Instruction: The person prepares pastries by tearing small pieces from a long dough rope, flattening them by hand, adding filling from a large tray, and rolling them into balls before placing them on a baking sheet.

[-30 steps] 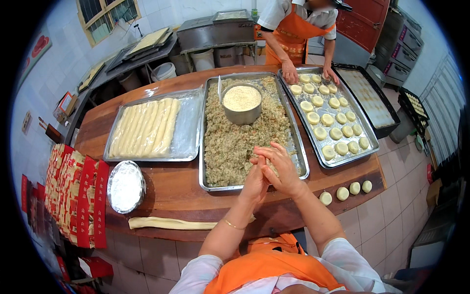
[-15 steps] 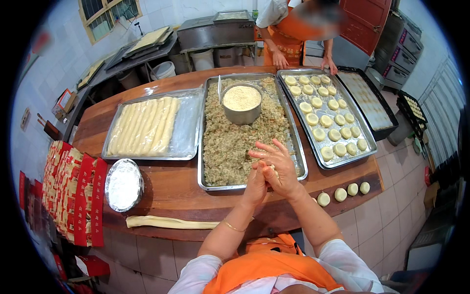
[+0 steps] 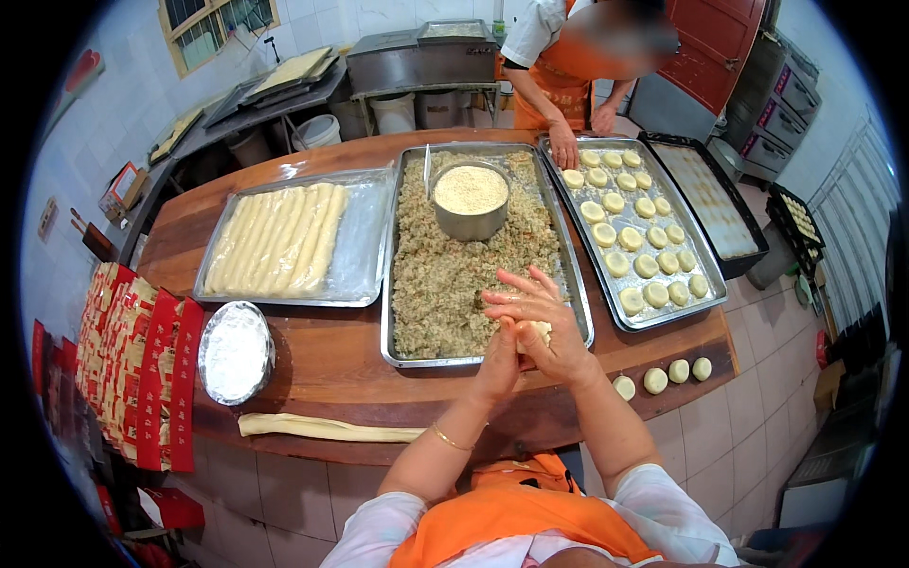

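Observation:
A small piece of pale dough (image 3: 542, 330) is cupped between my two hands above the near edge of the filling tray (image 3: 579, 343); most of it is hidden. My right hand (image 3: 554, 331) curves around it from the right, with some fingers stretched out toward the upper left. My left hand (image 3: 500, 360) presses it from the left with bent fingers and thumb. Crumbly greenish-brown filling (image 3: 440, 303) spreads over the tray. A metal pot (image 3: 471, 223) of pale grains stands in the filling. A long dough strip (image 3: 327, 428) lies near my left forearm.
Plastic-covered dough rolls (image 3: 275, 241) lie in a left tray, above a bowl of white powder (image 3: 235, 355). Several round cakes (image 3: 655, 381) line the right table edge. A cake tray (image 3: 615, 317) sits far right, where a co-worker's hand (image 3: 564, 144) reaches in.
My hands stay together, with slightly more of the dough showing between them. The co-worker's hands have shifted; one now reaches the cakes at the far left corner of their tray.

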Motion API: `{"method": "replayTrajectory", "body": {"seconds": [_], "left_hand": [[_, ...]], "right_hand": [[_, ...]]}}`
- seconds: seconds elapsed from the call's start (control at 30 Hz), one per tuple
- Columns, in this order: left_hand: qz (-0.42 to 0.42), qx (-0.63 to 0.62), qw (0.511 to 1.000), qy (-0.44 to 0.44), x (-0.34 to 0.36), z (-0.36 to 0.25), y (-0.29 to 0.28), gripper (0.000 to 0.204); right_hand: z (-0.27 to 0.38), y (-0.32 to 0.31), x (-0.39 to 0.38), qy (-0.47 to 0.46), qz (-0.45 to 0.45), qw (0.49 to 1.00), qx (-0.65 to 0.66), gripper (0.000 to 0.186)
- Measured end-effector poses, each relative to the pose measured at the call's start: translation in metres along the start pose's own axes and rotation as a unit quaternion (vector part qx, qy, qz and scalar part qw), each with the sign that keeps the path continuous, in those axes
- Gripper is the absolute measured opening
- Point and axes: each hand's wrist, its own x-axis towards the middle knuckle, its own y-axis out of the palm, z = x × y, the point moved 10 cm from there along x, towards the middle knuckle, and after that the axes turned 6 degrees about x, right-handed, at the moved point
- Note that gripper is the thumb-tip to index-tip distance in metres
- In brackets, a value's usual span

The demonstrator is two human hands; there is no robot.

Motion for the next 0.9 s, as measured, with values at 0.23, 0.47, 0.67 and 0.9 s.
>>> {"method": "replayTrajectory", "body": {"seconds": [0.23,0.47,0.67,0.9], "left_hand": [[0.027,0.006,1.0,-0.002,-0.004,-0.007,-0.001,0.08],[0.069,0.071,0.995,0.005,-0.002,0.005,-0.005,0.088],[0.085,0.038,0.996,0.014,-0.012,-0.012,0.011,0.094],[0.177,0.068,0.982,-0.023,-0.01,0.019,-0.014,0.088]], "right_hand": [[-0.01,-0.018,-0.004,-0.016,-0.103,0.991,0.083,0.037],[0.008,-0.006,0.004,-0.007,-0.033,0.999,0.035,0.046],[-0.007,-0.014,-0.003,0.003,-0.033,0.996,0.087,0.048],[0.013,-0.007,0.002,-0.035,-0.02,0.998,0.05,0.057]]}}
